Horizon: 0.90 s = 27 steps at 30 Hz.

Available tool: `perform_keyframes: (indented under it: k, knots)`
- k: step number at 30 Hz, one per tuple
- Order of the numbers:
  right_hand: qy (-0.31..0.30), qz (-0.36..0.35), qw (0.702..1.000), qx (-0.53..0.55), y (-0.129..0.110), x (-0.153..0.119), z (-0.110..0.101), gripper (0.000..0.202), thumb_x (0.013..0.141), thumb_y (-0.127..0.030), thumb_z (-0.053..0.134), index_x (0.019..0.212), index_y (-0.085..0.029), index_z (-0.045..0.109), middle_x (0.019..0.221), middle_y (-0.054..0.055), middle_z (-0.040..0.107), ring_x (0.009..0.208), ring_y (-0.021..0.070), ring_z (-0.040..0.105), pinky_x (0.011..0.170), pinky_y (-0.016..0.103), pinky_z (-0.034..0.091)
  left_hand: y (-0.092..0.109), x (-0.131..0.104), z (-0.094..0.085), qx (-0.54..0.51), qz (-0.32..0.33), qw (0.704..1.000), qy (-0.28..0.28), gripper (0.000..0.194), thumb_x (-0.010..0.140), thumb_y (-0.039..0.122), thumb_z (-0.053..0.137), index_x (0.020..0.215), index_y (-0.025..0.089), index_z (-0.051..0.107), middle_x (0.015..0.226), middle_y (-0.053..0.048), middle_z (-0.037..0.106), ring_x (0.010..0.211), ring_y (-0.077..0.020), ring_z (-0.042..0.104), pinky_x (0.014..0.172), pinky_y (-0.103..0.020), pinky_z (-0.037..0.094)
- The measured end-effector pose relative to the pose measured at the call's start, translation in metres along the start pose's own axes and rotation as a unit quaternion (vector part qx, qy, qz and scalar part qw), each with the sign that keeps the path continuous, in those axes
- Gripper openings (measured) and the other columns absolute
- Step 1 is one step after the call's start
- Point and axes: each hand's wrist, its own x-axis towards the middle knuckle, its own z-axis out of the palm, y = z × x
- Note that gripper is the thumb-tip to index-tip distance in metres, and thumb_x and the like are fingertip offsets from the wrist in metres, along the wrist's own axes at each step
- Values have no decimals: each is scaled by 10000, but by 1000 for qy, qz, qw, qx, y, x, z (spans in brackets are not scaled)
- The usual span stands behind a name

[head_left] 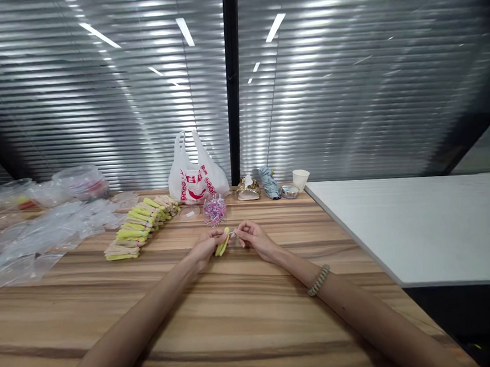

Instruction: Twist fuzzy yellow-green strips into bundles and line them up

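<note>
What the far white bag [197, 178] holds is hidden. Mid-worktop [236, 317], reaching inward, the left hand [208, 245] has its grip pinching a yellow bundle [223, 247]; the right hand [254, 239] pinches a thin tie [232, 233] beside it.

The left hand [209, 244] pinches a slim yellow bundle [222, 246]. The right hand [253, 239] grips a thin pale strand [232, 233] beside it.
</note>
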Motion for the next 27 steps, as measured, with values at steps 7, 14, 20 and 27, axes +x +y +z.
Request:
perform_keyframes:
  k: [7,14,20,27]
  knots:
    - [-11,19,999,-26,-3,1,6,306,654,-405,623,687,-179,419,573,-73,488,358,18,296,342,165,158,-2,-3,5,9,38,997,64,330,541,361,735,735,126,610,614,-26,607,545,-102,512,517,-208,345]
    - [-16,35,999,-35,-3,2,2,283,665,-384,606,689,-180,411,538,-83,468,343,17,303,322,150,160,-9,-4,9,55,104,989,86,312,570,365,712,746,146,578,636,-18,604,579,-119,534,565,-232,393]
    - [-17,39,997,-58,-3,1,2,254,684,-385,577,691,-185,420,483,-94,463,317,26,321,294,142,205,-6,-9,8,228,208,949,61,147,686,296,612,757,168,615,739,-53,626,700,-174,550,680,-276,404]
    - [-7,26,997,-72,0,2,2,254,695,-396,563,688,-183,425,419,-101,460,272,31,318,267,136,202,0,-17,3,458,338,822,7,213,776,153,474,883,221,646,877,-79,620,825,-195,538,761,-281,371]
